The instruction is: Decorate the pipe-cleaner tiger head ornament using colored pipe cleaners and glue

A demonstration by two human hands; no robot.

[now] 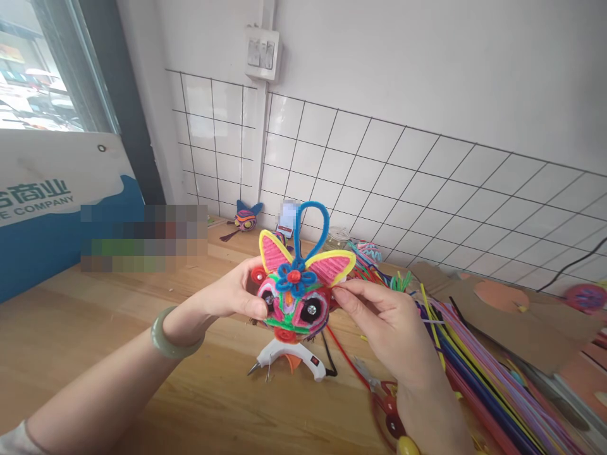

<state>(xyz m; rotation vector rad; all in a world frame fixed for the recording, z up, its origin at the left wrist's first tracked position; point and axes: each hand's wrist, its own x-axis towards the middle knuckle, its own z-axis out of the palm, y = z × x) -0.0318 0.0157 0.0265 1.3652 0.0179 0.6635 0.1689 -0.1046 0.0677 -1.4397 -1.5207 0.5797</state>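
Note:
A colourful pipe-cleaner animal head (298, 297) with pink-and-yellow ears, a blue flower and a blue loop on top is held up above the wooden table (95, 341). My left hand (232, 294) grips its left side, fingers curled round it. My right hand (389, 322) pinches its right edge just under the right ear. A jade bangle (173, 338) sits on my left wrist.
A white glue gun (289, 361) lies on the table under the head. Red scissors (386, 404) lie by my right wrist. Several long pipe cleaners (474, 360) spread to the right, with cardboard (512, 316) behind. Another small craft head (245, 218) stands by the tiled wall.

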